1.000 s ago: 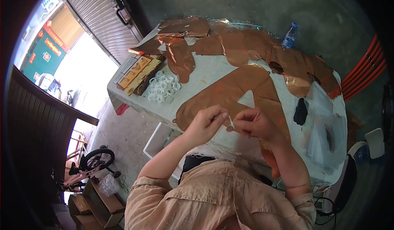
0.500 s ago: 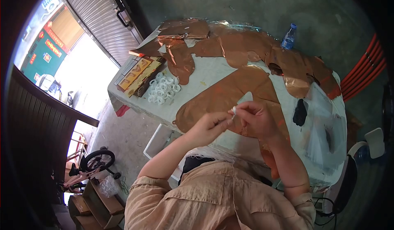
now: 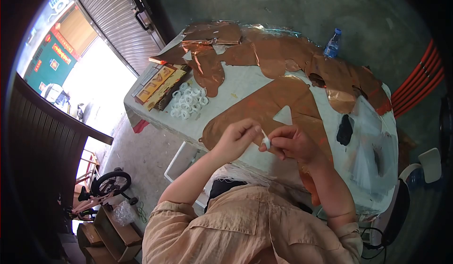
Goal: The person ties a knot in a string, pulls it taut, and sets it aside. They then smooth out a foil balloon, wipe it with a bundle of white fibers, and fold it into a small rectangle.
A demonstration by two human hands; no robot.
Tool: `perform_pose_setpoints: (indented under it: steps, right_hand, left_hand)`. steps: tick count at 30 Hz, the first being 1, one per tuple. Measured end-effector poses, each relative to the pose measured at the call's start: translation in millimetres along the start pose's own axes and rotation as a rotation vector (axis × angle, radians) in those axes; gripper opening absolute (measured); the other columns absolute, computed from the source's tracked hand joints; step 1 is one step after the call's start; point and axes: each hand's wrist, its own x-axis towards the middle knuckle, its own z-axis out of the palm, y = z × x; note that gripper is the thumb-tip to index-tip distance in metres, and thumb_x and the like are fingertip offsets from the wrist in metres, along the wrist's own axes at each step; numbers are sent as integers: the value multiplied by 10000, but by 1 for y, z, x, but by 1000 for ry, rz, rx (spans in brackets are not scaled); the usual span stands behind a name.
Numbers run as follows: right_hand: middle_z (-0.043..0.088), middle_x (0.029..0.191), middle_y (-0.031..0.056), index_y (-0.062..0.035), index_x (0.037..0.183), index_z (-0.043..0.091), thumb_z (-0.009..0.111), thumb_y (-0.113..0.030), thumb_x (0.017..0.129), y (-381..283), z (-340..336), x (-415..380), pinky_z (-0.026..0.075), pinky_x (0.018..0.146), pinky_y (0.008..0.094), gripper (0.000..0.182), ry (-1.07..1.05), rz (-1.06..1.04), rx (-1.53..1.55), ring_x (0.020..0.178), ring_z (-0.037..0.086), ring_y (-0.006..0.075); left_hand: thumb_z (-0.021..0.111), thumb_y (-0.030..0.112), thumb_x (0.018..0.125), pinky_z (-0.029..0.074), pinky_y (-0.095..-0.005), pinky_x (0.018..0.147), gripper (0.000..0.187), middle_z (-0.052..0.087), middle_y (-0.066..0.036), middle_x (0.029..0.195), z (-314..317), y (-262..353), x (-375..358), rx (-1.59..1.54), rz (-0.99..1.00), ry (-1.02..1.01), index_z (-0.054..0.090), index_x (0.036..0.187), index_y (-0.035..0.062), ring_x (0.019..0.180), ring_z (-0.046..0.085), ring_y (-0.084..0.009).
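My right hand pinches a small white ribbon roll between thumb and fingers. From the roll a short white strip runs up to my left hand, whose thumb and forefinger are closed on its end. Both hands are above a flat copper-brown foil balloon with a triangular hole, spread on the table. To the left lies a heap of several white rings that look like the same kind of roll.
More brown foil sheets cover the table's far side. A printed box stands beside the rings. A blue-labelled bottle is at the back right. On the right lie a black item and clear plastic bags. A white bin sits below the near edge.
My hands have moved slightly apart. The white roll now shows more plainly at my right fingertips, with a strip stretched toward my left hand.
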Motion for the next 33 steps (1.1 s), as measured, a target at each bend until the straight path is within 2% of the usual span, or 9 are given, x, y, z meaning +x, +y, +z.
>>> perform_pose_setpoints:
  steps: [4,8,11,17,19,22,27,32,33]
  right_hand:
    - [589,647,14,-6,966,656,515,-36,907,8,-3,10,418,475,209,156,23,-179,119,514,506,55]
    - [595,659,11,5,964,659,540,-32,891,9,-3,9,399,491,192,143,196,-177,-316,530,489,44]
    - [606,683,-2,10,975,659,550,-46,898,6,-1,3,375,497,170,145,143,-100,-337,550,471,16]
    - [566,643,-26,-6,995,658,555,-48,901,16,0,8,326,442,171,146,60,-165,-14,524,440,2]
    - [553,635,-30,-11,1006,656,557,-45,900,21,1,11,313,431,175,149,137,-155,10,516,430,1]
    - [556,636,-23,-14,1030,651,551,-39,903,25,4,13,300,416,177,163,202,-302,-199,500,422,-2]
    - [632,777,20,20,1040,631,560,-3,886,22,13,11,463,540,185,171,320,-383,-452,635,573,36]
    - [649,835,38,34,1032,623,595,-1,856,27,6,11,491,601,200,181,302,-392,-533,683,595,52]
    - [652,825,38,33,1027,624,607,-7,848,28,5,10,484,587,198,184,299,-373,-561,669,588,49]
  left_hand:
    - [525,108,930,435,-255,619,137,587,-36,779,14,-7,-8,227,42,-155,601,940,-5,703,527,-95]
    - [530,90,919,444,-268,614,130,592,-72,749,13,2,-9,380,121,-120,594,920,-23,689,545,-120]
    - [522,93,923,454,-275,626,141,600,-70,733,4,4,-5,331,233,15,586,916,-32,687,565,-139]
    - [489,130,948,418,-234,543,153,575,-44,743,11,-19,-6,101,-29,-6,585,963,13,627,522,-104]
    - [463,162,963,399,-220,497,179,562,-34,745,17,-33,-5,-516,-161,-43,576,999,28,602,488,-83]
    - [452,163,964,449,-244,506,197,581,-54,764,20,-33,-8,-801,-301,-36,565,1022,12,619,525,-115]
    - [466,121,947,505,-263,552,201,627,-110,863,12,-28,-11,-838,-347,-31,566,1058,-13,679,590,-164]
    - [504,103,929,499,-247,542,183,646,-115,860,13,-20,-13,-729,-286,8,602,1016,-24,682,604,-146]
    - [531,87,915,488,-239,538,152,642,-95,815,13,-16,-12,-506,-256,21,614,980,-22,672,601,-130]
